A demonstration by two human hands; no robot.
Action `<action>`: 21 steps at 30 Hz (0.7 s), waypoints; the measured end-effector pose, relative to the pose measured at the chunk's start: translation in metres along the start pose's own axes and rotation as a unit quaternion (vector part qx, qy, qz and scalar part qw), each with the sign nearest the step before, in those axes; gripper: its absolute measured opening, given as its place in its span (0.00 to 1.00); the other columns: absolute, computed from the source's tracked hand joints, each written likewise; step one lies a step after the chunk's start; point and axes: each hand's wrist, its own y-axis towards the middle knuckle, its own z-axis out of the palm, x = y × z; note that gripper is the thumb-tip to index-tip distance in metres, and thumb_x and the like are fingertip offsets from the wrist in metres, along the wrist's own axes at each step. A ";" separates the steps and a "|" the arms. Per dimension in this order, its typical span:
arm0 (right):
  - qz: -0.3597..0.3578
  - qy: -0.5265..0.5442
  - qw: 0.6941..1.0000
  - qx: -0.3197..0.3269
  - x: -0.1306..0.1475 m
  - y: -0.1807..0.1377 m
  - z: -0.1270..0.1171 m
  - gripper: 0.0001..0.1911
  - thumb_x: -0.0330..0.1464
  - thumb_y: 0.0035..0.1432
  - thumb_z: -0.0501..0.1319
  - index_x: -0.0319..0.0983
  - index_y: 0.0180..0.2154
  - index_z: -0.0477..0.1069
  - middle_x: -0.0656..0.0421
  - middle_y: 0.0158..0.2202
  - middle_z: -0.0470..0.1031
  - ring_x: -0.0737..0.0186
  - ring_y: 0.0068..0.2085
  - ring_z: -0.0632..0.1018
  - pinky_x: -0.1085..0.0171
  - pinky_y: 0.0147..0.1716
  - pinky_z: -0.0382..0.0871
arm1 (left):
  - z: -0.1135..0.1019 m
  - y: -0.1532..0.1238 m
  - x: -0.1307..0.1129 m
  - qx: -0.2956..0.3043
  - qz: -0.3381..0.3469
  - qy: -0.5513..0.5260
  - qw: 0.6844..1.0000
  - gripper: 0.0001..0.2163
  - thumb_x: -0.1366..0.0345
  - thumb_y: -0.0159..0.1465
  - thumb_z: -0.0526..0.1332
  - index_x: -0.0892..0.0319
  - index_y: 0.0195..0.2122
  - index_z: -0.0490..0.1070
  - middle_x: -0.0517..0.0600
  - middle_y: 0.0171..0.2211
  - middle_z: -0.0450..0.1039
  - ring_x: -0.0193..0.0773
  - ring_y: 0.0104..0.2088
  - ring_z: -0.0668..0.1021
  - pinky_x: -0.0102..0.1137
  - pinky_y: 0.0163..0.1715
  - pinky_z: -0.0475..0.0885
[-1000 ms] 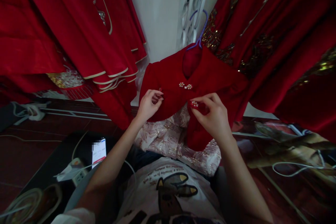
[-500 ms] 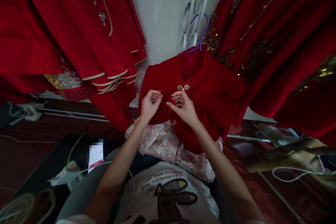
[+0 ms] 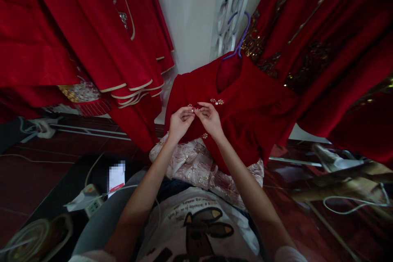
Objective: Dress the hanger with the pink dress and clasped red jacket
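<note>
A red velvet jacket (image 3: 245,106) hangs in front of me on a purple hanger (image 3: 238,45). My left hand (image 3: 179,123) and my right hand (image 3: 210,119) meet at its front edge, fingertips pinched together on a small pearl fastener (image 3: 193,109). Another pearl clasp (image 3: 217,101) sits just to the right of my right hand, and one more (image 3: 204,135) shows below its wrist. A pale pink brocade garment (image 3: 196,166) lies under the jacket's hem, over my lap.
Red robes with gold trim (image 3: 92,41) hang on the left, and embroidered red robes (image 3: 322,49) on the right. A white wall (image 3: 190,16) stands behind. A power strip with cables (image 3: 89,202) lies on the dark floor at lower left.
My right hand let go of the jacket's lower flap and moved up and left until it met my left hand at the fastener. The jacket front now hangs closed.
</note>
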 end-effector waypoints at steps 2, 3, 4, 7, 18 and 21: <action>0.010 0.014 1.000 0.008 0.001 0.001 0.000 0.18 0.34 0.50 0.66 0.39 0.44 0.69 0.60 0.33 0.70 0.66 0.34 0.74 0.64 0.39 0.75 | -0.002 0.000 -0.001 0.006 -0.009 -0.002 1.000 0.12 0.68 0.52 0.67 0.63 0.39 0.75 0.53 0.37 0.80 0.34 0.35 0.81 0.33 0.43 0.77; 0.015 0.019 1.000 0.012 0.002 0.001 -0.001 0.18 0.34 0.49 0.67 0.39 0.44 0.69 0.60 0.32 0.70 0.67 0.34 0.74 0.64 0.39 0.74 | -0.003 0.001 -0.001 0.007 -0.009 -0.001 1.000 0.12 0.68 0.52 0.67 0.63 0.39 0.75 0.53 0.38 0.80 0.35 0.36 0.81 0.33 0.44 0.77; 0.019 0.023 0.999 0.016 0.002 0.001 -0.002 0.18 0.33 0.49 0.67 0.38 0.44 0.70 0.60 0.32 0.70 0.67 0.34 0.74 0.64 0.39 0.74 | -0.004 0.001 -0.002 0.004 -0.007 0.000 1.000 0.12 0.67 0.53 0.67 0.63 0.39 0.76 0.53 0.38 0.80 0.35 0.36 0.81 0.34 0.45 0.77; 0.019 0.020 0.999 0.025 0.002 -0.001 -0.005 0.19 0.34 0.48 0.67 0.38 0.43 0.71 0.60 0.32 0.71 0.66 0.35 0.75 0.63 0.40 0.75 | -0.006 0.001 -0.003 -0.010 0.003 0.001 1.000 0.14 0.67 0.53 0.67 0.63 0.41 0.76 0.54 0.41 0.80 0.36 0.38 0.81 0.36 0.47 0.77; -0.066 -0.105 0.992 -0.011 0.007 -0.007 0.001 0.15 0.32 0.55 0.63 0.39 0.45 0.72 0.58 0.36 0.73 0.65 0.35 0.76 0.63 0.39 0.76 | -0.006 -0.001 -0.007 -0.010 0.036 0.084 0.996 0.13 0.63 0.57 0.66 0.62 0.42 0.78 0.55 0.39 0.82 0.39 0.38 0.83 0.35 0.44 0.79; -0.079 -0.110 0.991 -0.020 0.008 -0.010 0.003 0.14 0.33 0.57 0.62 0.39 0.46 0.72 0.57 0.36 0.73 0.65 0.36 0.76 0.62 0.40 0.76 | -0.008 -0.001 -0.006 0.000 0.054 0.109 0.993 0.13 0.64 0.59 0.65 0.63 0.44 0.79 0.55 0.40 0.82 0.39 0.38 0.83 0.34 0.44 0.79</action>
